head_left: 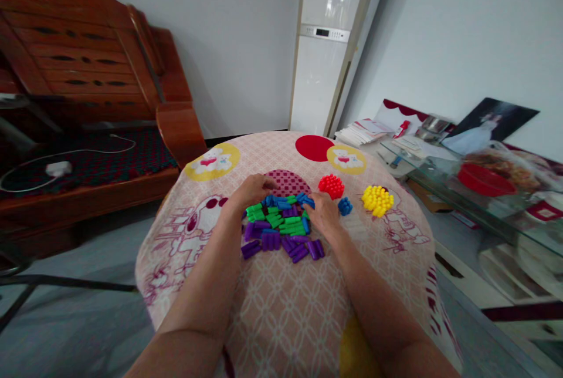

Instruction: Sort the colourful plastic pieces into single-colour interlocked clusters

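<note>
Left hand: fingers bent at the blue plastic rods' left end; any hold cannot be told. Right hand: fingers partly closed, at blue plastic rods on the tabletop; grip unconfirmed. Light pinching across the width should spare neighbours. Rods by right fingertips lie flat, long axes slanting; green rods, left of the right wrist, lie crosswise.

The left grip and right grip blur among blue pieces; whether either holds one is unclear. The forearms and wooden bench run off the edges, a cloth hides the counter, and the white unit's markings are too small to read
</note>
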Motion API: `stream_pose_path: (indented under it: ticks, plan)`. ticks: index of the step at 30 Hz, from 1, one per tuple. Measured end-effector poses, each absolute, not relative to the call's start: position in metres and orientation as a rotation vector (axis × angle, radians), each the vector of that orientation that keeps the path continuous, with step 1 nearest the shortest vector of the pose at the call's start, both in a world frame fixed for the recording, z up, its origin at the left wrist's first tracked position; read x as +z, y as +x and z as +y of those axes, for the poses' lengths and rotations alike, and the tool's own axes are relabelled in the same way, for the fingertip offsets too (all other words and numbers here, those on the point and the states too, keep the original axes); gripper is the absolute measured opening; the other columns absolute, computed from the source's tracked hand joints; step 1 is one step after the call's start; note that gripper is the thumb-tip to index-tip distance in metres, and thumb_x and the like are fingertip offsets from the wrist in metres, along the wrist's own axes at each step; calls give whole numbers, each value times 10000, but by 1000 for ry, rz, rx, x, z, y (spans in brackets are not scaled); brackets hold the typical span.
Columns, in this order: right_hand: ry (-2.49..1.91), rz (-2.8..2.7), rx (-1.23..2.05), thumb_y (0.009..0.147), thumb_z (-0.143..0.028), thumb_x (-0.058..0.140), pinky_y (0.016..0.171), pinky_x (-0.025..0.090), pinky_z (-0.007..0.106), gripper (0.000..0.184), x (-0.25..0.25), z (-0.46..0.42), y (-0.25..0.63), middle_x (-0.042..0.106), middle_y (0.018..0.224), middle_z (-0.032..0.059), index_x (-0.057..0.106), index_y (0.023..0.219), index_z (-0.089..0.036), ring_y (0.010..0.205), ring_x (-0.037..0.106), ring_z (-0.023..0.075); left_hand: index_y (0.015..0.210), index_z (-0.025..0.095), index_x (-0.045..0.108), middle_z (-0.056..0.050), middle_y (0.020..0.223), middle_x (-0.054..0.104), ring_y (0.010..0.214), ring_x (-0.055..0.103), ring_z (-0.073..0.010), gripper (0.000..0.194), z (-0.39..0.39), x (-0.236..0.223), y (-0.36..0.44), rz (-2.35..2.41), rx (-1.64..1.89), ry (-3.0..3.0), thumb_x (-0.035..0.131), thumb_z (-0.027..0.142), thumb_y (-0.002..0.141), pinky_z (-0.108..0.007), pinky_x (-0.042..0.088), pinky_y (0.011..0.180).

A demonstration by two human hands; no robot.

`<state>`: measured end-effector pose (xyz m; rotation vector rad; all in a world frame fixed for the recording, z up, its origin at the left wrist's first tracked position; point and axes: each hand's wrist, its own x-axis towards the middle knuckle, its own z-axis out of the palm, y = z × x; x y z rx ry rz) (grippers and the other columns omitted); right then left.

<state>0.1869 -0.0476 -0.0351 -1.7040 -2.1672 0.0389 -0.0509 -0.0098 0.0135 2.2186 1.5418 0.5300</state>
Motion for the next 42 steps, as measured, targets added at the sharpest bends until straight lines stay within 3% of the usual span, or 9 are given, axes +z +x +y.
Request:
stream_pose_path:
  ticks: [5, 10, 15, 19, 28, 33, 42]
  plan:
    - [-1671, -2251, 52, 937, -216, 518, 920, 431, 314, 296, -28, -54, 199, 700, 1147, 122, 660, 1189, -156, 1077, 598, 244, 1038, 184, 786, -37, 1009, 785, 938, 711, -192, 409, -8, 13, -63, 1609, 452, 2223, 547, 110, 714, -262, 530, 896]
    - [-1750, -2211, 84, 890, -107, 475, 842, 427, 289, 289, -22, -53, 207, 721, 1030, 111, 699, 1064, -165, 981, 626, 224, 1023, 197, 791, -37, 1008, 782, 919, 703, -194, 361, -9, 14, -70, 1569, 373, 2228, 619, 164, 708, -241, 526, 858]
    - [-1648, -2190, 152, 970, -269, 492, 808, 427, 276, 242, -24, -53, 209, 724, 952, 96, 695, 1038, -155, 917, 640, 203, 1047, 204, 790, -27, 967, 780, 885, 698, -197, 382, -10, 14, -62, 1540, 315, 2219, 692, 181, 678, -241, 519, 835]
    - [-1659, -2233, 109, 916, -388, 624, 852, 435, 290, 264, -28, -54, 198, 717, 1020, 105, 702, 1029, -163, 998, 631, 222, 1056, 193, 787, -40, 963, 779, 889, 699, -203, 389, -7, 11, -60, 1570, 329, 2195, 700, 173, 677, -242, 518, 829]
    - [-1840, -2328, -38, 971, -377, 516, 887, 447, 317, 313, -20, -55, 179, 701, 1093, 154, 665, 1126, -149, 1053, 630, 245, 1049, 181, 782, -54, 976, 778, 889, 708, -214, 383, -2, 4, -62, 1570, 328, 2198, 688, 183, 678, -259, 524, 830]
    - [-1783, -2388, -22, 986, -310, 453, 887, 444, 295, 289, -18, -57, 186, 716, 1069, 133, 634, 1148, -154, 1036, 642, 220, 974, 187, 796, -44, 940, 780, 846, 699, -199, 319, -2, 6, -64, 1573, 307, 2206, 674, 177, 680, -250, 516, 791]
    - [-1698, -2504, 30, 888, -247, 561, 868, 450, 270, 232, -2, -65, 205, 706, 1098, 110, 678, 1074, -176, 1050, 638, 219, 955, 179, 793, -40, 894, 776, 825, 693, -190, 323, -2, 5, -64, 1586, 296, 2195, 646, 191, 668, -237, 503, 742]
